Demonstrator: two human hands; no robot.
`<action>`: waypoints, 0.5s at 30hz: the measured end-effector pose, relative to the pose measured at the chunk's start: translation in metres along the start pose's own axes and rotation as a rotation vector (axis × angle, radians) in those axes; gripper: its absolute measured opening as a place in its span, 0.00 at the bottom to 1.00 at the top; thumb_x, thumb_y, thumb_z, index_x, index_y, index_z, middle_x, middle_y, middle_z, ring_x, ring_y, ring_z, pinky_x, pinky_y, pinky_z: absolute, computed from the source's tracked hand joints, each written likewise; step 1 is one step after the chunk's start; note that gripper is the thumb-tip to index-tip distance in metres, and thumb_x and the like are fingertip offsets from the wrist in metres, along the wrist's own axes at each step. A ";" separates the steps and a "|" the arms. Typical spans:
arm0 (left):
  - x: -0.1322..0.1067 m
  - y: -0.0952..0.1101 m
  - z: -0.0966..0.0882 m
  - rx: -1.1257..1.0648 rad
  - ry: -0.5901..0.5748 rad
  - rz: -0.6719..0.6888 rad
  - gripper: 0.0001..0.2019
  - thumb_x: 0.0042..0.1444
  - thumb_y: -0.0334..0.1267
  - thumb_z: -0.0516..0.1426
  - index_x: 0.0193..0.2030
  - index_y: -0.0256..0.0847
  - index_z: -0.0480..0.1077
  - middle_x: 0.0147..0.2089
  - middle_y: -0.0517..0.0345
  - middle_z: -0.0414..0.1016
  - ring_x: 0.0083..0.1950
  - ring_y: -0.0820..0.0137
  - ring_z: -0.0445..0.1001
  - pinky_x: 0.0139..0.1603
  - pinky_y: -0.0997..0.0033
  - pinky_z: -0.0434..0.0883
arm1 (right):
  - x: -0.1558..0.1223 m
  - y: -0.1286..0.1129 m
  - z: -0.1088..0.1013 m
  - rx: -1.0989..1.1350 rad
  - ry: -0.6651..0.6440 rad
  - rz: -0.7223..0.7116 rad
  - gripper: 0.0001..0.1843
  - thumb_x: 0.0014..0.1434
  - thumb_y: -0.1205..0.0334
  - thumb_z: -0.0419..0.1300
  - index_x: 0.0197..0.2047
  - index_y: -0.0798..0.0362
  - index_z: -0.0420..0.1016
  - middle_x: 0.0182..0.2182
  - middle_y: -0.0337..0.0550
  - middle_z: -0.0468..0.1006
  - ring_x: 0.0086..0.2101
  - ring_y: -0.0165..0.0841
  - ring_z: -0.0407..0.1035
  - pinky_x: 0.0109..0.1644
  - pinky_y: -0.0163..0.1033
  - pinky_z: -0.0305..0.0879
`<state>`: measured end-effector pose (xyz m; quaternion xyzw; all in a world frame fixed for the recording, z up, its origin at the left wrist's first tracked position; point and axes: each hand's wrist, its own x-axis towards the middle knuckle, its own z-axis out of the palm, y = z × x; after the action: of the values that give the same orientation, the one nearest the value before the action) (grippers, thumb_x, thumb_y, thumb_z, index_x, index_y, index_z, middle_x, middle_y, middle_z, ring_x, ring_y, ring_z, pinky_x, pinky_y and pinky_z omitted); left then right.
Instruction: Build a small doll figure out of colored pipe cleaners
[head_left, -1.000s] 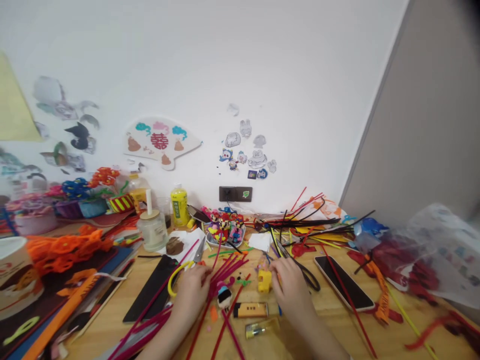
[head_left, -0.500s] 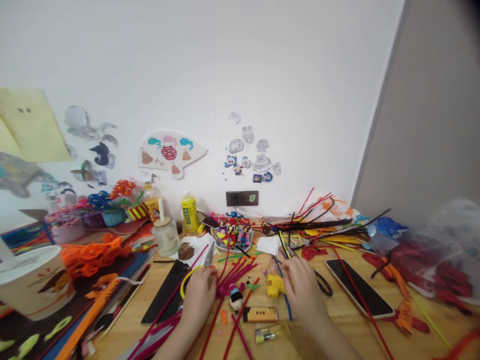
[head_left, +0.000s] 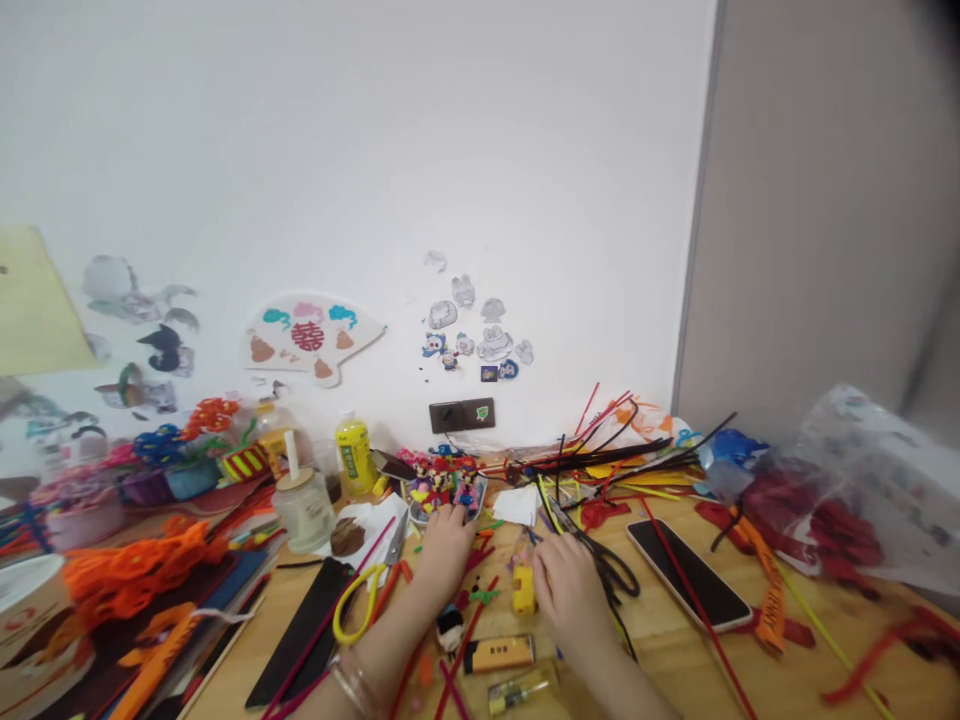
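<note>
My left hand reaches forward at the front edge of a small tray of colourful little dolls. Its fingers look stretched out, with the tips partly hidden against the tray. My right hand is beside a small yellow plastic thing, fingers bent and close together; whatever they pinch, if anything, is hidden. Left of my left wrist lie scissors with yellow handles. Between my forearms are a doll's head in black and white, an orange lighter-like case and a clear-and-yellow tube.
Black pipe cleaners curl right of my right hand. A phone lies farther right. At left are a black flat slab, a glass jar, a yellow bottle and a paper cup.
My left hand has left the scissors' handles and moved forward to the doll tray. My right hand stays near the yellow thing. The whole view has turned slightly right.
</note>
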<state>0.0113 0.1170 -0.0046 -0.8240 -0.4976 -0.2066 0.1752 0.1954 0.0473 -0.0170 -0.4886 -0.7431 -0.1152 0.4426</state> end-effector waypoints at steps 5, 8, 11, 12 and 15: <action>0.011 -0.001 -0.005 -0.014 0.017 0.094 0.10 0.53 0.25 0.52 0.29 0.39 0.73 0.33 0.51 0.73 0.39 0.61 0.69 0.40 0.62 0.64 | 0.001 -0.001 0.001 0.039 0.017 0.024 0.10 0.59 0.71 0.46 0.30 0.52 0.65 0.27 0.42 0.70 0.32 0.37 0.63 0.36 0.39 0.56; 0.013 0.001 -0.019 -0.056 0.051 0.137 0.11 0.55 0.26 0.50 0.32 0.39 0.72 0.34 0.51 0.74 0.38 0.63 0.69 0.40 0.63 0.64 | 0.002 -0.007 -0.002 0.053 0.016 0.024 0.10 0.59 0.70 0.46 0.31 0.52 0.66 0.28 0.43 0.70 0.33 0.37 0.63 0.36 0.40 0.57; 0.008 0.010 -0.035 -0.116 0.093 0.200 0.12 0.59 0.28 0.47 0.37 0.39 0.72 0.36 0.50 0.74 0.39 0.64 0.68 0.42 0.64 0.64 | 0.004 -0.013 -0.006 0.084 0.025 0.015 0.11 0.60 0.70 0.45 0.33 0.53 0.67 0.29 0.45 0.72 0.33 0.38 0.64 0.38 0.42 0.59; 0.005 0.014 -0.039 -0.137 0.099 0.230 0.12 0.59 0.29 0.47 0.39 0.39 0.71 0.37 0.50 0.74 0.40 0.65 0.68 0.43 0.64 0.64 | 0.004 -0.014 -0.007 0.102 0.025 0.010 0.11 0.60 0.69 0.45 0.34 0.53 0.67 0.29 0.45 0.72 0.33 0.38 0.64 0.38 0.42 0.59; -0.009 0.031 -0.049 -0.188 0.117 0.303 0.11 0.60 0.34 0.48 0.38 0.40 0.72 0.34 0.51 0.75 0.37 0.65 0.69 0.40 0.64 0.65 | 0.004 -0.018 -0.010 0.175 0.031 -0.005 0.11 0.61 0.68 0.45 0.38 0.53 0.68 0.31 0.45 0.73 0.33 0.37 0.65 0.37 0.41 0.61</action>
<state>0.0270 0.0727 0.0303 -0.8889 -0.3354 -0.2709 0.1550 0.1855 0.0344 -0.0033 -0.4444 -0.7445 -0.0586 0.4948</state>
